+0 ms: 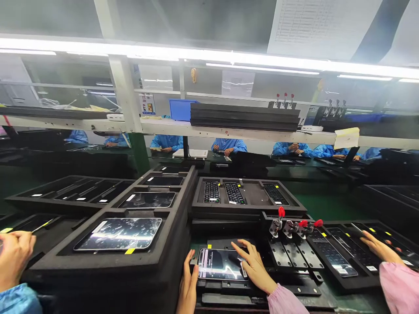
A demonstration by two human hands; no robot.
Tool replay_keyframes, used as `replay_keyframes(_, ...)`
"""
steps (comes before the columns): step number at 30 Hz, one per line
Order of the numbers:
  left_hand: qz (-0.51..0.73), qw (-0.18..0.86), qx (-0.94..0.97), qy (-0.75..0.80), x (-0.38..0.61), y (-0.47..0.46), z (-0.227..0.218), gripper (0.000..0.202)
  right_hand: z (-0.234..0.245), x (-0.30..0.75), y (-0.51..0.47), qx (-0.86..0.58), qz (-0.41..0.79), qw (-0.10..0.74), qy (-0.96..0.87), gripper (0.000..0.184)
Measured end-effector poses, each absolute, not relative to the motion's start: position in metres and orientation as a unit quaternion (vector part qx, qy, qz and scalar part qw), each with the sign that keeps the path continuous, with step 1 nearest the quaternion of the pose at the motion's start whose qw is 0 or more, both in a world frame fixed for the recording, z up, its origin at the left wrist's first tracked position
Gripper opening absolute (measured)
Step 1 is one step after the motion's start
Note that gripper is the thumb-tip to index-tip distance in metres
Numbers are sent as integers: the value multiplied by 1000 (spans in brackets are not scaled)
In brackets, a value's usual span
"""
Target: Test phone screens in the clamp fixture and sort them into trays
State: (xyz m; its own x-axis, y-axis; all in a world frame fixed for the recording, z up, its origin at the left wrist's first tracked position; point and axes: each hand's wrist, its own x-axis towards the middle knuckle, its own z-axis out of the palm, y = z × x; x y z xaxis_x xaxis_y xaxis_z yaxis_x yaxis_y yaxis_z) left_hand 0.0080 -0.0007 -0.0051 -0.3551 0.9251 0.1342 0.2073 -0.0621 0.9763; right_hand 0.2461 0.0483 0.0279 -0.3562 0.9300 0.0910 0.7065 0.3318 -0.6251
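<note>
A phone-like touchscreen device point(222, 264) with a lit screen lies flat in a black fixture point(229, 288), a yellow tab at its upper left corner. My left hand point(187, 281) is upright at the device's left edge, thumb and fingers apart, holding nothing. Over the right part of the screen, my right hand point(253, 264) spreads its fingers, the index finger stretched toward the upper edge. Whether a fingertip presses the glass, I cannot tell. Toggle clamps point(290, 229) with red-tipped handles stand just right of my right hand.
Stacked black foam trays point(176, 235) with similar devices rise at left. Another foam tray point(252, 207) lies behind the fixture. A co-worker's pink-sleeved hand point(381, 248) reaches over a tray at right; a blue-sleeved co-worker's hand point(16, 257) is at far left. A shelf point(166, 126) spans above.
</note>
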Motion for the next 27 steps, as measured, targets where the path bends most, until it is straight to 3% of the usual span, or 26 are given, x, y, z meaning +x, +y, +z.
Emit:
replay_keyframes(12, 543, 337, 505, 580, 4, -6, -4, 47, 31, 251, 58, -508, 247, 179, -806, 73)
replay_keyframes(18, 551, 330, 505, 576, 3, -3, -7, 47, 60, 235, 52, -459, 244, 259, -814, 67)
replay_keyframes(23, 552, 329, 508, 573, 3, -3, -7, 46, 84, 197, 47, -362, 204, 84, -906, 105)
replay_keyframes(27, 551, 326, 514, 571, 3, -5, -7, 47, 87, 180, 59, -366, 176, 31, -913, 110)
